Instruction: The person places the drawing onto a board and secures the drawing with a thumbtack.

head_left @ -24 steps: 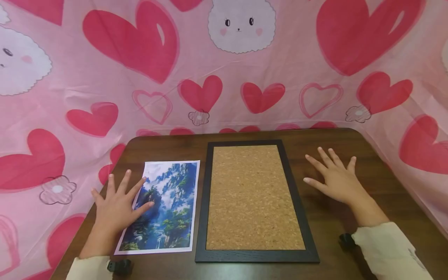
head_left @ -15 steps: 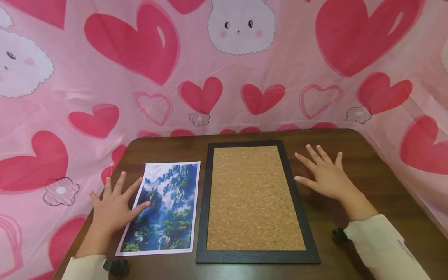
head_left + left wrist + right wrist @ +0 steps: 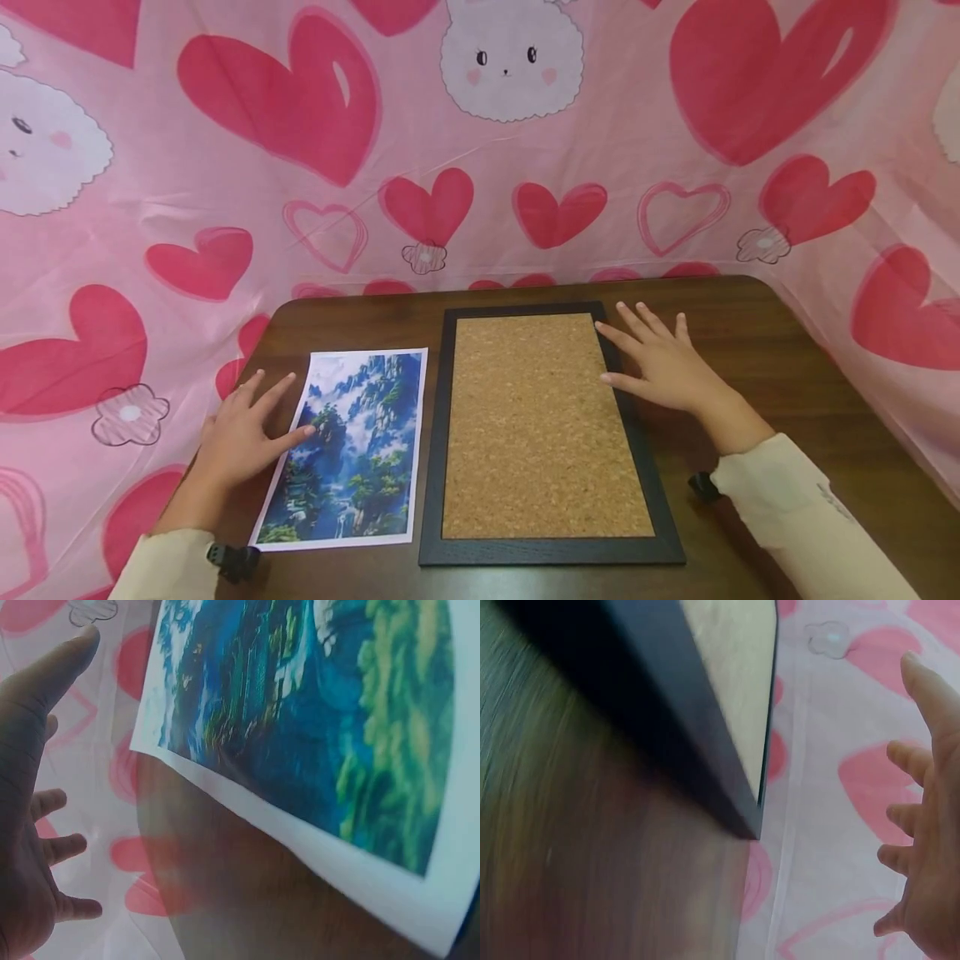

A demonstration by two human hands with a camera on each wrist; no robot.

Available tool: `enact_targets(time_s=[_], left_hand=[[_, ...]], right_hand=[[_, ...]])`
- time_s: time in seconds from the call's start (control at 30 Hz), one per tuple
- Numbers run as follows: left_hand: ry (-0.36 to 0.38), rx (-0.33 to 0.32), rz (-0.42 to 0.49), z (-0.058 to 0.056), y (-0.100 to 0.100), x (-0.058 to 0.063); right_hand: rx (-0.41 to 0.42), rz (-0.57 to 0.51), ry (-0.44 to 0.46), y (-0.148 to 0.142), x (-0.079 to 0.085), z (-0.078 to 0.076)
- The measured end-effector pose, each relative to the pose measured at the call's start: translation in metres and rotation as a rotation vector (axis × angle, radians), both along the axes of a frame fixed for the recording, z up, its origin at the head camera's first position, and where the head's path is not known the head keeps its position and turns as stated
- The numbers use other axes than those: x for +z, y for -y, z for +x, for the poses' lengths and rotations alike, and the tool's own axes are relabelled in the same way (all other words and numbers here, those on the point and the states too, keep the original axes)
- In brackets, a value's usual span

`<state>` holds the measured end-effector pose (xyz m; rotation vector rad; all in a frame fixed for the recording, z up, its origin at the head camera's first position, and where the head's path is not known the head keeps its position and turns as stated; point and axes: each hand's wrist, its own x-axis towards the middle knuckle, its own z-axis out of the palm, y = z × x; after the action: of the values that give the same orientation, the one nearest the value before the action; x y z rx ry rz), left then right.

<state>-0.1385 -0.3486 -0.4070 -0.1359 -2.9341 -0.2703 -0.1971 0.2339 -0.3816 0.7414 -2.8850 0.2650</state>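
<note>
A printed landscape picture (image 3: 367, 450), blue cliffs with green trees and a white border, lies on the left of the table. My left hand (image 3: 243, 433) hovers at its left edge, fingers spread, the thumb overlapping the paper in the head view. To the right of the print lies a black-framed cork board (image 3: 547, 433). Over the upper right side of its frame is my right hand (image 3: 663, 362), fingers spread and holding nothing. The right wrist view shows that hand's fingers (image 3: 904, 761) apart from the black frame (image 3: 705, 750).
The dark brown wooden table (image 3: 360, 575) has rounded far corners. A pink cloth (image 3: 495, 150) with red hearts and white animal faces hangs behind it and along both sides. Both wrists carry small black devices.
My right hand has moved left, from the bare table to over the board's right frame edge. My left hand has drifted slightly left, its fingers drawing closer together. Print and board stay in place.
</note>
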Motion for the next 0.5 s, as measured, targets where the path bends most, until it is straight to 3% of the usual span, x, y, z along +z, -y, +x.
enact_targets(time_s=[0.2, 0.5], left_hand=[[0.042, -0.024, 0.004, -0.004, 0.009, -0.004], [0.122, -0.043, 0.139, -0.001, 0.014, -0.004]], right_hand=[[0.037, -0.132, 0.101, 0.015, 0.002, -0.002], [0.102, -0.194, 0.171, 0.030, -0.002, -0.004]])
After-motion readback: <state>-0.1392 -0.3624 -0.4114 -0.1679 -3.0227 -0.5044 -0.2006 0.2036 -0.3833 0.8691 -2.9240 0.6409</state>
